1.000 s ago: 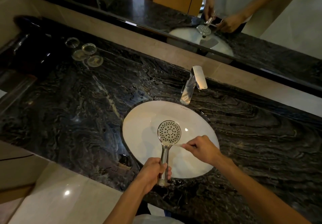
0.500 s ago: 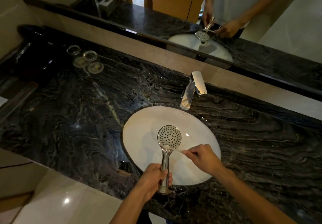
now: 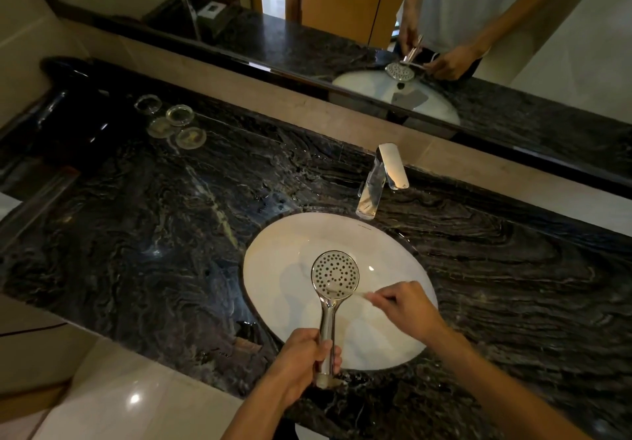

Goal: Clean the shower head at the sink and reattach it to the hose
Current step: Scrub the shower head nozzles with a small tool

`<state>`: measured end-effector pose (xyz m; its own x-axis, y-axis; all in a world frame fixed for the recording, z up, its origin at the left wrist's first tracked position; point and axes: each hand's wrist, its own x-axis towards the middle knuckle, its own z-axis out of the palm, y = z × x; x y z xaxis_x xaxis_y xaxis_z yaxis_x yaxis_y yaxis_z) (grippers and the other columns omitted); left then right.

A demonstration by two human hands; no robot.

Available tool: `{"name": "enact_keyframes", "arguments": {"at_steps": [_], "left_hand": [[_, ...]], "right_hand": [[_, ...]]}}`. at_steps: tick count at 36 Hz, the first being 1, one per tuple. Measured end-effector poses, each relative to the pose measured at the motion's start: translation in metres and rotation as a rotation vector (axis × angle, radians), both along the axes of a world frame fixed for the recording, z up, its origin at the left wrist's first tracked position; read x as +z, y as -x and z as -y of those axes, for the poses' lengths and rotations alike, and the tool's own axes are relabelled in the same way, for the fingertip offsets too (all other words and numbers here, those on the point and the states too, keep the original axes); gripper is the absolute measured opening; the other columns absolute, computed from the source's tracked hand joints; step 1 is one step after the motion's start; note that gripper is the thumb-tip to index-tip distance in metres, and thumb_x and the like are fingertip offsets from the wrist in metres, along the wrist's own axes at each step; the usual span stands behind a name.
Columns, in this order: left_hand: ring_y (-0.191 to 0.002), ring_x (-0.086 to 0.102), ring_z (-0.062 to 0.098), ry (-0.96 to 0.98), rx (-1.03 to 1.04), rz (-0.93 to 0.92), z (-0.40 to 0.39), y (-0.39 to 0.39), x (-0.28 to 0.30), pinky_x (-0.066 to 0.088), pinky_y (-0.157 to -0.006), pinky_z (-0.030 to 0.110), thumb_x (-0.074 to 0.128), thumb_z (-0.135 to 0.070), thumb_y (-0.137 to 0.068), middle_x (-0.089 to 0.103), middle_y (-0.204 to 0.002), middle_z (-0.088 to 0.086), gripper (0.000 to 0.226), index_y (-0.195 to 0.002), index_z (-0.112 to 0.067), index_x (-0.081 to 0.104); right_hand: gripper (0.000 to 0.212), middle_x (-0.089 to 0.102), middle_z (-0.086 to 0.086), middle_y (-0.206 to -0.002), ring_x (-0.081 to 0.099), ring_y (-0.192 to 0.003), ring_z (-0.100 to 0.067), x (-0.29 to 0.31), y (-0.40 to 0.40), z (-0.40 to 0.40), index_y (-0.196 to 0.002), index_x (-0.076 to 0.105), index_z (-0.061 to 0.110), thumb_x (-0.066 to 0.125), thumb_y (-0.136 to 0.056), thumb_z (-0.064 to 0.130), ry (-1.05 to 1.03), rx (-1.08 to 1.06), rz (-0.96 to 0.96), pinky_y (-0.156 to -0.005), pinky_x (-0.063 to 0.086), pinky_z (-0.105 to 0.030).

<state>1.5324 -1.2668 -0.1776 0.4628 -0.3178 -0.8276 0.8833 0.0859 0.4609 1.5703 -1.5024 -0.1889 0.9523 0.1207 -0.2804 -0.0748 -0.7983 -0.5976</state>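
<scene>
A wide mirror [image 3: 342, 12] runs along the back wall, reflecting a wooden door, the person's pale shirt and both hands at work. Below it a beige ledge meets the tabletop [image 3: 154, 234], a slab of dark, glossy marble with swirling pale veins that fills most of the view. Cream floor tiles [image 3: 113, 395] show at the lower left, catching a spot of light. A white oval sink [image 3: 273, 268] is set into the tabletop, with a chrome faucet [image 3: 378, 179] standing just behind its far rim. At the far left sits a dark, shiny object, too dim to identify, and near it four small round glass dishes [image 3: 174, 121] lie clustered together.

The shower head [image 3: 335, 273] is held over the sink, face up, its chrome handle pointing toward the person. The left hand [image 3: 304, 361] has its fingers clamped around the lower handle. The right hand [image 3: 407, 309] has its fingers pinched on a thin pale brush [image 3: 345, 291], whose tip touches the near edge of the perforated face.
</scene>
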Motion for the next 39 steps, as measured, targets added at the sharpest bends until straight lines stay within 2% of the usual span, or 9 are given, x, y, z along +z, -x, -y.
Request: {"name": "enact_keyframes", "arguments": {"at_steps": [5, 12, 15, 20, 26, 28, 34, 36, 39], "left_hand": [[-0.062, 0.064, 0.026, 0.029, -0.009, -0.011, 0.0, 0.001, -0.004, 0.056, -0.061, 0.035, 0.046, 0.007, -0.097, 0.066, -0.073, 0.017, 0.011, -0.095, 0.009, 0.057], [-0.063, 0.065, 0.028, 0.055, 0.007, -0.046, -0.002, 0.002, -0.011, 0.057, -0.063, 0.037, 0.046, 0.004, -0.098, 0.069, -0.075, 0.018, 0.013, -0.099, 0.011, 0.057], [-0.064, 0.065, 0.027, 0.063, 0.004, -0.044, -0.001, 0.002, -0.012, 0.057, -0.064, 0.037, 0.047, 0.004, -0.098, 0.069, -0.075, 0.017, 0.014, -0.1, 0.011, 0.058], [-0.063, 0.064, 0.028, 0.075, 0.032, -0.033, 0.001, 0.0, -0.011, 0.057, -0.063, 0.037, 0.046, 0.008, -0.097, 0.067, -0.076, 0.019, 0.013, -0.101, 0.014, 0.057], [-0.062, 0.063, 0.03, 0.079, 0.045, -0.052, -0.001, 0.003, -0.016, 0.056, -0.064, 0.039, 0.047, 0.009, -0.096, 0.066, -0.075, 0.021, 0.012, -0.1, 0.015, 0.056], [-0.062, 0.063, 0.029, 0.071, 0.038, -0.05, -0.002, 0.005, -0.018, 0.056, -0.064, 0.039, 0.047, 0.009, -0.096, 0.067, -0.075, 0.021, 0.013, -0.102, 0.017, 0.056], [-0.062, 0.064, 0.029, 0.084, 0.028, -0.032, 0.0, 0.004, -0.018, 0.056, -0.063, 0.037, 0.046, 0.008, -0.096, 0.068, -0.075, 0.02, 0.016, -0.105, 0.018, 0.055], [-0.062, 0.064, 0.03, 0.094, 0.031, -0.031, 0.001, 0.003, -0.018, 0.056, -0.064, 0.038, 0.046, 0.009, -0.096, 0.067, -0.075, 0.021, 0.015, -0.102, 0.017, 0.057], [-0.062, 0.063, 0.032, 0.111, 0.066, -0.053, 0.0, 0.002, -0.017, 0.056, -0.063, 0.04, 0.045, 0.01, -0.097, 0.066, -0.075, 0.024, 0.014, -0.1, 0.016, 0.058]], "right_hand": [[0.047, 0.044, 0.01, -0.037, 0.042, -0.039, -0.007, 0.013, -0.017, 0.006, -0.064, 0.073, 0.007, 0.064, -0.095, 0.041, -0.022, -0.256, 0.114, -0.045, 0.032, -0.017], [0.069, 0.045, -0.003, -0.047, 0.035, -0.045, -0.008, 0.002, 0.013, -0.001, -0.063, 0.062, -0.001, 0.054, -0.09, 0.062, -0.052, -0.028, -0.066, -0.05, 0.031, -0.027], [0.057, 0.061, -0.012, -0.052, 0.041, -0.045, -0.004, 0.003, 0.007, 0.003, -0.07, 0.072, 0.001, 0.06, -0.092, 0.052, -0.041, -0.113, -0.022, -0.051, 0.036, -0.029], [0.047, 0.046, 0.012, -0.036, 0.044, -0.039, -0.004, 0.013, -0.011, 0.008, -0.066, 0.075, 0.008, 0.064, -0.094, 0.044, -0.029, -0.292, 0.063, -0.046, 0.033, -0.016], [0.056, 0.056, -0.008, -0.049, 0.04, -0.044, -0.005, -0.003, 0.016, 0.003, -0.062, 0.066, 0.004, 0.06, -0.094, 0.05, -0.054, -0.089, -0.036, -0.05, 0.034, -0.021], [0.062, 0.05, -0.007, -0.046, 0.038, -0.044, -0.006, -0.008, 0.025, 0.002, -0.058, 0.058, 0.003, 0.058, -0.093, 0.054, -0.061, -0.047, -0.035, -0.05, 0.03, -0.02], [0.044, 0.055, 0.01, -0.041, 0.047, -0.039, -0.001, -0.001, 0.004, 0.009, -0.065, 0.076, 0.011, 0.065, -0.093, 0.044, -0.076, -0.366, 0.086, -0.047, 0.037, -0.013], [0.041, 0.058, 0.018, -0.043, 0.052, -0.042, 0.002, 0.001, 0.001, 0.01, -0.065, 0.076, 0.015, 0.066, -0.092, 0.044, -0.084, -0.368, 0.1, -0.048, 0.036, -0.009], [0.058, 0.044, 0.011, -0.043, 0.04, -0.041, -0.002, -0.003, 0.01, 0.009, -0.066, 0.071, 0.003, 0.061, -0.09, 0.055, -0.095, -0.277, 0.056, -0.046, 0.029, -0.015]]}}
